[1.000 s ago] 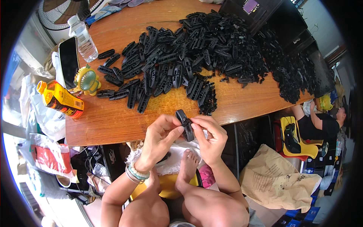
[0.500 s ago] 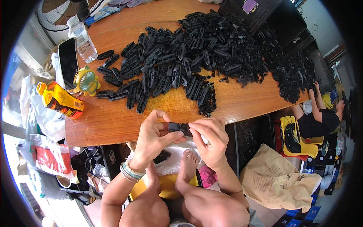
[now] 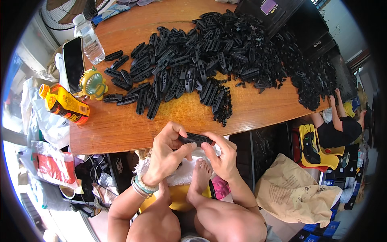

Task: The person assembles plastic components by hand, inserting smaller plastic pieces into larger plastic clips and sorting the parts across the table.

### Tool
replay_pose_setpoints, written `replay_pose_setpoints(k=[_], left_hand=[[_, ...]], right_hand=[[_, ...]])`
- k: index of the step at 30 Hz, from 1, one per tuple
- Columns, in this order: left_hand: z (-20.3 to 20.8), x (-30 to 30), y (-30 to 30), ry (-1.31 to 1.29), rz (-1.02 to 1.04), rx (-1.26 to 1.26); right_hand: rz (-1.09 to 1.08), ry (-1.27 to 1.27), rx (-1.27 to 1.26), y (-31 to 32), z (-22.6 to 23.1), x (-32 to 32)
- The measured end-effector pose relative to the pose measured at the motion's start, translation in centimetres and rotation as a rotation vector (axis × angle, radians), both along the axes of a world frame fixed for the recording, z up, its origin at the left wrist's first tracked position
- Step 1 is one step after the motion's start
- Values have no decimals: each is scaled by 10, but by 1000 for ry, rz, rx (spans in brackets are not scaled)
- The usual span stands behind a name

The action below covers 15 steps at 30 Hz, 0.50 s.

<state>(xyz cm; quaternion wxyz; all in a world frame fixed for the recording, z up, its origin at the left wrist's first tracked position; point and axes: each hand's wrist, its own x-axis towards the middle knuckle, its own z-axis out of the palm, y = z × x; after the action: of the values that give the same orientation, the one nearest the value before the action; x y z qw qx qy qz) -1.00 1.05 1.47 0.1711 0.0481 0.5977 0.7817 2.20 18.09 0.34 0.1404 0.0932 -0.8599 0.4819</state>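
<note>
Between my two hands, just off the table's near edge, is a long black plastic part [image 3: 196, 139] with rounded ends. My left hand [image 3: 169, 151] grips its left end between thumb and fingers. At the other end, my right hand [image 3: 221, 155] pinches it with thumb and index finger. The part's slotted side faces up, partly covered by my fingers. Beyond my hands, a large pile of similar black parts [image 3: 177, 60] covers much of the wooden table [image 3: 121, 139]. A small cluster of tiny black pieces [image 3: 223, 115] lies at the pile's near side.
At the table's left stand an orange drink bottle [image 3: 66, 105], a small yellow fan [image 3: 93, 84], a phone [image 3: 73, 64] and a clear water bottle [image 3: 89, 42]. A brown paper sack [image 3: 296, 193] sits low on the right. Another person [image 3: 340, 125] works at the far right beside a yellow chair [image 3: 322, 153].
The black part has been turned so its slotted side shows. My right fingers have shifted from working at its end to gripping it, and both hands have dropped slightly.
</note>
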Motion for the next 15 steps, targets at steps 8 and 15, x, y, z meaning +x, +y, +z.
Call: replay_pose_setpoints(k=[8,15], left_hand=[[-8,-36,-6,656,120,-734],[-23,-124,29,933,384,-979]], right_hand=[[180,-696,-61,48,-35,20],[-106,-197,-68,31,-13,-18]])
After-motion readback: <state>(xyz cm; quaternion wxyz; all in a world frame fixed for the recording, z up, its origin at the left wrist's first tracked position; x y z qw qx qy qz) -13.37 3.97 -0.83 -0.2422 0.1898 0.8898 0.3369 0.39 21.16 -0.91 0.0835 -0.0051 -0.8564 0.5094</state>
